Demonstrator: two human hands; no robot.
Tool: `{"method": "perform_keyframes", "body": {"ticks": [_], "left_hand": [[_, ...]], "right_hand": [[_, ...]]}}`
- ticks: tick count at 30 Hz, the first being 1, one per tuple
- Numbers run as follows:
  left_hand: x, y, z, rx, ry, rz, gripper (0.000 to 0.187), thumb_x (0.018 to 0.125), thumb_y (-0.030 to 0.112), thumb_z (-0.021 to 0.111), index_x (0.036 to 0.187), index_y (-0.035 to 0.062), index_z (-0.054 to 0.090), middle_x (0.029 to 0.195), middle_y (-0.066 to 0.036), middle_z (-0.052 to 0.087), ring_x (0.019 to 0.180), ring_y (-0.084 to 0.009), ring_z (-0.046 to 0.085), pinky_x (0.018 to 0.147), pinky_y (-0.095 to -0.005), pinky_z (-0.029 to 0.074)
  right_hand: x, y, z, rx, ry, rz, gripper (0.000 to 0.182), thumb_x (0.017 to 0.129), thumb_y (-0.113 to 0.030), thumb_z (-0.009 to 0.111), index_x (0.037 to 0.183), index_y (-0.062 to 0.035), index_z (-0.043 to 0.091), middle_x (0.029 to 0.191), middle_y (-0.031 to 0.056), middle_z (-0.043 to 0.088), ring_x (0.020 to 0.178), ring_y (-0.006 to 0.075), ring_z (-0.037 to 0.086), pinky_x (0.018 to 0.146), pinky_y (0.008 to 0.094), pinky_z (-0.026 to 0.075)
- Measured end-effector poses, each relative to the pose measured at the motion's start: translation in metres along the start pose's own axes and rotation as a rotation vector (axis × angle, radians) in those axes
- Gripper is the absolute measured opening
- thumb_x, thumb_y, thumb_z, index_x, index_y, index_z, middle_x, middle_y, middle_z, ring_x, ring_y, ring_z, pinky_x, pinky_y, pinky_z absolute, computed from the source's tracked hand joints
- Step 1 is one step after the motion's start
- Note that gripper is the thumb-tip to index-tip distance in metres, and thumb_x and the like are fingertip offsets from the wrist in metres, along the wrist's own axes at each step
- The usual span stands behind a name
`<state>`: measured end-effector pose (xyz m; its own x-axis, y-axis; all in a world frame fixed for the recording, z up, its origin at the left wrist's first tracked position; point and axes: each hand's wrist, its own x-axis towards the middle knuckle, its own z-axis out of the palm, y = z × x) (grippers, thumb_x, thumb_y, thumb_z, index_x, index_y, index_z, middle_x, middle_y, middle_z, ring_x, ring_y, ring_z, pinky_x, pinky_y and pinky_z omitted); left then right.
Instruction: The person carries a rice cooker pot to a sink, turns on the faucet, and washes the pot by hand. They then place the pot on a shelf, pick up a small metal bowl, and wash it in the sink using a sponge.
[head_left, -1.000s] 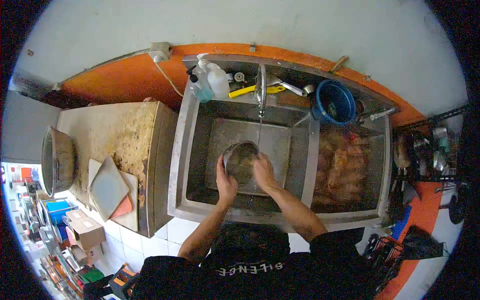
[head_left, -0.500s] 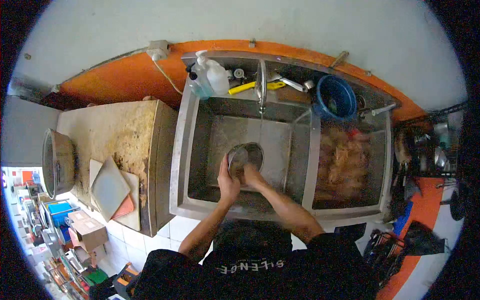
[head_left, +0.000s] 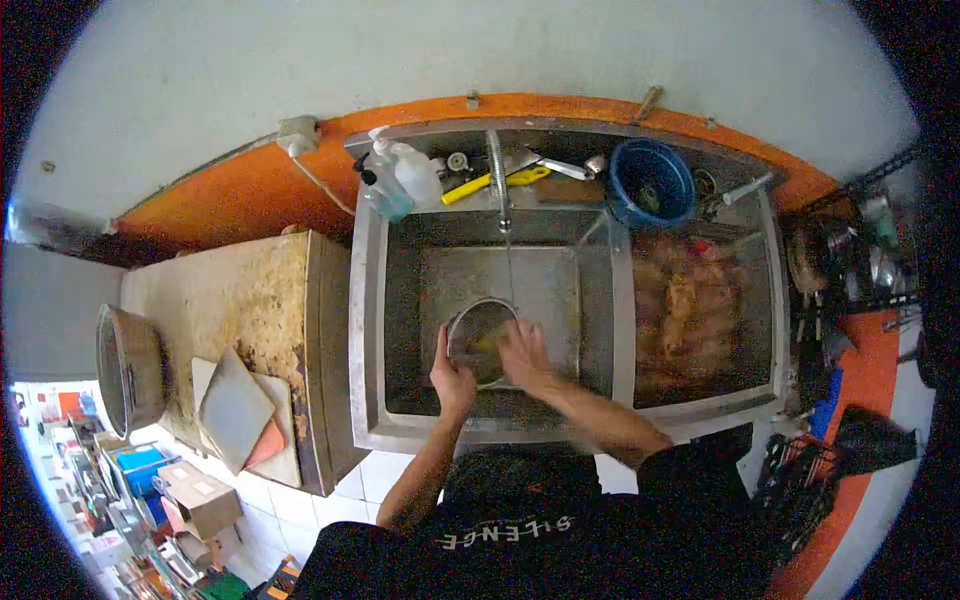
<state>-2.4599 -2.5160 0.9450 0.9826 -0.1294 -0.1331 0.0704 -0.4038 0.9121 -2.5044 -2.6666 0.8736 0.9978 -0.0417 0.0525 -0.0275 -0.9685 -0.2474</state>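
Observation:
In the left basin of a steel sink (head_left: 548, 275), a round metal bowl (head_left: 476, 318) is tipped so that its inside faces up. My left hand (head_left: 455, 386) grips the bowl's left side, thumb along the rim. My right hand (head_left: 527, 358) is at the bowl's right side, fingers curled into it and blurred by motion. A small yellowish patch (head_left: 488, 342) shows by the right fingertips, too smeared to name. A thin stream of water runs from the faucet (head_left: 497, 180) down toward the bowl.
Behind the basin stand soap bottles (head_left: 412, 172), a yellow-handled tool (head_left: 468, 190) and a blue bucket (head_left: 652, 185). Brownish pieces (head_left: 685, 310) fill the right basin. Left, a worn cabinet top (head_left: 240, 290) carries cutting boards (head_left: 238, 410) and a large pot (head_left: 135, 370).
My right hand has moved up and out toward the bowl's right rim. The bowl now faces the camera more openly. The whole view has shifted slightly.

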Motion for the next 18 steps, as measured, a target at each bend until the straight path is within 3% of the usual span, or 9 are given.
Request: {"method": "perform_keyframes", "body": {"ticks": [3, 6, 9, 10, 13, 14, 17, 18], "left_hand": [[0.006, -0.028, 0.005, 0.063, 0.033, 0.149, 0.067, 0.072, -0.006, 0.048, 0.138, 0.0031, 0.044, 0.105, -0.021, 0.067, 0.098, -0.0257, 0.065, 0.085, -0.0329, 0.049], [0.031, -0.064, 0.012, -0.061, 0.096, 0.199, 0.056, 0.074, -0.003, 0.051, 0.130, 0.0001, 0.051, 0.097, -0.018, 0.068, 0.085, -0.0248, 0.066, 0.079, -0.0317, 0.050], [0.037, -0.072, 0.000, -0.198, 0.020, 0.016, 0.043, 0.077, -0.001, 0.052, 0.120, -0.0031, 0.057, 0.098, -0.019, 0.068, 0.082, -0.0262, 0.065, 0.079, -0.0322, 0.050], [0.043, -0.074, -0.008, -0.101, -0.076, -0.270, 0.043, 0.081, 0.009, 0.061, 0.122, -0.0025, 0.055, 0.119, -0.023, 0.061, 0.099, -0.0335, 0.061, 0.088, -0.0386, 0.047], [0.027, -0.055, 0.014, 0.546, 0.419, 0.374, 0.058, 0.080, 0.025, 0.071, 0.128, 0.0003, 0.050, 0.133, -0.024, 0.050, 0.111, -0.0367, 0.053, 0.095, -0.0443, 0.041], [0.014, -0.017, 0.015, 0.712, 0.415, 0.458, 0.068, 0.080, 0.037, 0.071, 0.132, 0.0023, 0.046, 0.142, -0.025, 0.039, 0.119, -0.0420, 0.046, 0.099, -0.0484, 0.037], [0.000, 0.021, 0.010, 0.616, -0.240, 0.726, 0.059, 0.083, 0.034, 0.066, 0.130, 0.0031, 0.047, 0.133, -0.022, 0.049, 0.115, -0.0401, 0.051, 0.098, -0.0473, 0.039], [0.003, 0.027, 0.007, 0.698, -0.499, 0.692, 0.047, 0.086, 0.033, 0.062, 0.122, 0.0045, 0.053, 0.115, -0.020, 0.062, 0.104, -0.0369, 0.059, 0.089, -0.0455, 0.046]], "right_hand": [[0.023, 0.042, -0.023, -0.032, 0.193, -0.101, 0.032, 0.078, 0.000, 0.055, 0.110, -0.0018, 0.054, 0.124, 0.0239, 0.050, 0.112, 0.0406, 0.052, 0.094, 0.0460, 0.042], [0.049, 0.055, -0.024, 0.813, 0.063, -0.029, 0.030, 0.079, 0.000, 0.056, 0.107, -0.0036, 0.046, 0.114, 0.0238, 0.055, 0.101, 0.0430, 0.058, 0.085, 0.0461, 0.047], [0.053, 0.034, -0.057, 0.773, -0.114, 0.277, 0.035, 0.080, -0.005, 0.059, 0.108, -0.0045, 0.039, 0.107, 0.0229, 0.060, 0.096, 0.0436, 0.060, 0.079, 0.0455, 0.049], [0.052, 0.031, -0.059, 0.752, -0.151, 0.311, 0.038, 0.078, -0.005, 0.061, 0.110, -0.0054, 0.041, 0.103, 0.0229, 0.061, 0.095, 0.0438, 0.061, 0.078, 0.0471, 0.049], [0.045, 0.023, -0.056, 0.665, -0.199, 0.429, 0.047, 0.075, -0.008, 0.066, 0.116, -0.0068, 0.044, 0.095, 0.0233, 0.063, 0.092, 0.0440, 0.062, 0.076, 0.0504, 0.050], [0.041, 0.021, -0.054, 0.620, -0.166, 0.477, 0.049, 0.075, -0.010, 0.066, 0.119, -0.0063, 0.043, 0.094, 0.0238, 0.063, 0.092, 0.0439, 0.062, 0.076, 0.0504, 0.050], [0.031, 0.042, -0.035, 0.647, -0.083, 0.496, 0.053, 0.078, -0.019, 0.066, 0.124, -0.0034, 0.044, 0.093, 0.0252, 0.063, 0.091, 0.0430, 0.063, 0.075, 0.0496, 0.052], [0.032, 0.050, -0.034, 0.685, -0.058, 0.473, 0.055, 0.079, -0.022, 0.066, 0.125, -0.0022, 0.044, 0.093, 0.0256, 0.063, 0.090, 0.0426, 0.063, 0.074, 0.0492, 0.053]]}}
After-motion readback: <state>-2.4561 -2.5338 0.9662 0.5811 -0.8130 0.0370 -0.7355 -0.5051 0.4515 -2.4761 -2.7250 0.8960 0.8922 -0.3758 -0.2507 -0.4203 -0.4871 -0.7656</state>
